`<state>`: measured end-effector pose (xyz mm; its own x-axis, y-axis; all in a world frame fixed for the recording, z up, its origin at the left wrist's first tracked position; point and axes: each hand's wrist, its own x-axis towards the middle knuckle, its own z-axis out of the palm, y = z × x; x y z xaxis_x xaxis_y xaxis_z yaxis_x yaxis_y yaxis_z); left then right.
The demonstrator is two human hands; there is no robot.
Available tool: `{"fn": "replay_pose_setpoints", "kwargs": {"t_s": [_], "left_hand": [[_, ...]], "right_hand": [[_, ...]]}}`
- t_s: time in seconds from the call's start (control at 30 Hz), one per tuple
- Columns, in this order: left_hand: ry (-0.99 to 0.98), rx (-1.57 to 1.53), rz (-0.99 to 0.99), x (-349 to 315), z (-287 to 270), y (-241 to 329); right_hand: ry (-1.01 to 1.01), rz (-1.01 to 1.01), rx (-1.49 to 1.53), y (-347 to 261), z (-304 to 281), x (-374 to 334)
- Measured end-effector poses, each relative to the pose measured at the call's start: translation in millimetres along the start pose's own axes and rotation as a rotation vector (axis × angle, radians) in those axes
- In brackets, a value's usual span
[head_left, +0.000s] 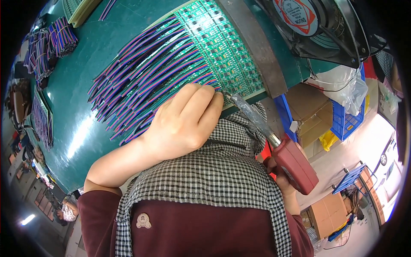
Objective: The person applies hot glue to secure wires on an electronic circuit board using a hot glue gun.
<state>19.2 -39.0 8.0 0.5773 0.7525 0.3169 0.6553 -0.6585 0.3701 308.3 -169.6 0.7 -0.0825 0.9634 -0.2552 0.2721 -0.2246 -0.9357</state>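
A panel of green circuit boards (222, 51) lies on the bench in front of me, with rows of ribbon wires (145, 73) in black, blue, red and green fanning out from its left part. My left hand (184, 120) rests at the panel's near end, its fingers closed together over the wire ends; the wire between the fingertips is mostly hidden. My right hand (282, 182) grips a soldering iron (295, 167) with a dark red handle and a wrapped metal barrel. The iron's tip points at the board edge, right beside my left fingertips.
A dark metal bar (257, 43) lies along the panel's right side. A black fan (321, 25) stands at the far right. Bundled wires (62, 36) and another wired panel (41, 118) are on the left. Blue crates (346, 124) and cardboard boxes (329, 214) stand right of the bench.
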Motion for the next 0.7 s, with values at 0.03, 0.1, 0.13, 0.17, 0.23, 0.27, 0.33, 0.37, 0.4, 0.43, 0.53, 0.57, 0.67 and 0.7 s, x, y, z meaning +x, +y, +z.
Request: {"fn": "replay_pose_setpoints", "kwargs": {"t_s": [0.03, 0.1, 0.13, 0.17, 0.23, 0.27, 0.33, 0.37, 0.4, 0.43, 0.53, 0.57, 0.67, 0.7], "left_hand": [[0.0, -0.004, -0.003, -0.1, 0.0, 0.1], [0.025, 0.034, 0.035, -0.1, 3.2, -4.2], [0.051, 0.071, 0.074, 0.1, 4.3, -5.8], [0.052, 0.071, 0.075, 0.3, 4.4, -5.9], [0.058, 0.082, 0.076, 0.4, 4.3, -5.8], [0.058, 0.082, 0.076, 0.3, 4.3, -5.8], [0.048, 0.093, 0.074, 0.3, 3.9, -4.7], [0.047, 0.093, 0.075, 0.5, 2.7, -2.5], [0.014, 0.062, 0.034, 1.1, 0.4, 1.1], [-0.019, 0.031, -0.007, 1.5, -0.8, 3.7], [-0.029, 0.032, -0.027, 1.6, -0.6, 6.0], [-0.029, 0.032, -0.027, 1.3, -0.1, 6.1], [-0.002, 0.06, -0.014, 0.4, 1.5, 6.6], [0.006, 0.062, -0.01, 0.4, 1.5, 6.6]], "right_hand": [[0.009, 0.046, -0.011, -0.6, -0.2, -1.3], [0.015, 0.053, 0.069, 2.2, -1.3, -4.6], [0.022, 0.061, 0.149, 3.8, -2.1, -6.5], [0.023, 0.06, 0.149, 4.5, -3.0, -8.4], [0.023, -0.012, -0.08, 6.3, -5.0, -12.0], [0.024, -0.011, -0.08, 8.5, -5.5, -13.5], [0.046, 0.006, -0.026, 12.8, -6.2, -16.3], [0.047, 0.006, -0.025, 12.2, -6.1, -16.4], [0.047, -0.003, -0.044, 10.9, -6.3, -15.5], [0.047, -0.012, -0.063, 10.4, -6.3, -14.9], [0.054, -0.027, -0.048, 11.4, -6.3, -14.6], [0.055, -0.026, -0.049, 9.9, -5.7, -12.7], [0.042, -0.064, -0.083, 0.4, -2.1, -5.6], [0.047, -0.022, -0.025, -2.8, -0.2, -4.7]]}}
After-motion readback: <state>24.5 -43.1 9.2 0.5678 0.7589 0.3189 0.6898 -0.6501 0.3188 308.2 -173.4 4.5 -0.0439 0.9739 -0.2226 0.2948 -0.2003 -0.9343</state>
